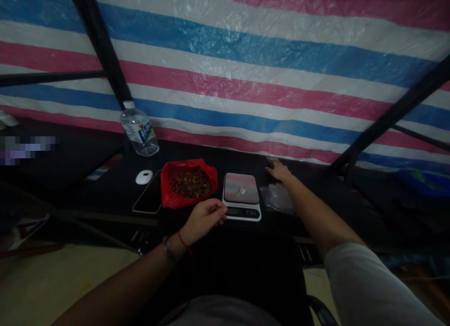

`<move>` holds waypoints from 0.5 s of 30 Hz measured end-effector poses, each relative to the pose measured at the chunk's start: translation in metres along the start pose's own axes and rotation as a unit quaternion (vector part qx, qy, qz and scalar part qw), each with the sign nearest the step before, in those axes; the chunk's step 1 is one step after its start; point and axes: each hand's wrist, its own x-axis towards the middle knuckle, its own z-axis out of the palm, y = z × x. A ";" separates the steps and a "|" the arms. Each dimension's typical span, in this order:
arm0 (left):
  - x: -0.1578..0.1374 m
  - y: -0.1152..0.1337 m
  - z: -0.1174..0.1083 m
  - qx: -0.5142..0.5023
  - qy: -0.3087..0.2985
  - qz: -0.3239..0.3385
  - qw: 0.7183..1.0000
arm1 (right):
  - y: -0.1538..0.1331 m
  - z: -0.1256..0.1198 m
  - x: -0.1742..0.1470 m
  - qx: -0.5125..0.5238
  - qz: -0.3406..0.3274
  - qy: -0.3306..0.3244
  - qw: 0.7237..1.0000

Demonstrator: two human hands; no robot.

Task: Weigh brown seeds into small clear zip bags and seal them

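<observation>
My left hand is closed at the front left corner of a white digital kitchen scale, with its thumb and fingers drawn together. Whatever it may hold is too small to make out. On the scale's metal plate lies a small pale piece. My right hand stretches to the back of the table, thumb and fingers apart, by a small dark flat thing. Below the right forearm are clear plastic bags. Left of the scale, a red plastic bag stands open around brown dried bits.
A phone and a round white object lie left of the red bag. Behind them stands a clear plastic bottle. Dark metal posts and a striped plastic sheet border the black table.
</observation>
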 end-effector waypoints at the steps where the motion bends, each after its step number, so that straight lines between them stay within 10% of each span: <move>1: 0.000 -0.001 -0.001 -0.003 -0.002 0.003 1.000 | -0.001 0.001 0.003 -0.004 -0.005 -0.004 1.000; 9: 0.002 -0.001 -0.005 -0.020 0.007 0.007 1.000 | -0.013 -0.025 -0.014 0.155 -0.048 0.071 0.984; 11: 0.002 -0.001 -0.006 -0.020 0.016 0.011 1.000 | -0.018 -0.039 -0.031 0.353 -0.001 0.102 0.930; 15: 0.000 0.001 -0.006 -0.026 0.035 0.025 0.999 | -0.048 -0.062 -0.087 0.679 -0.015 0.030 0.733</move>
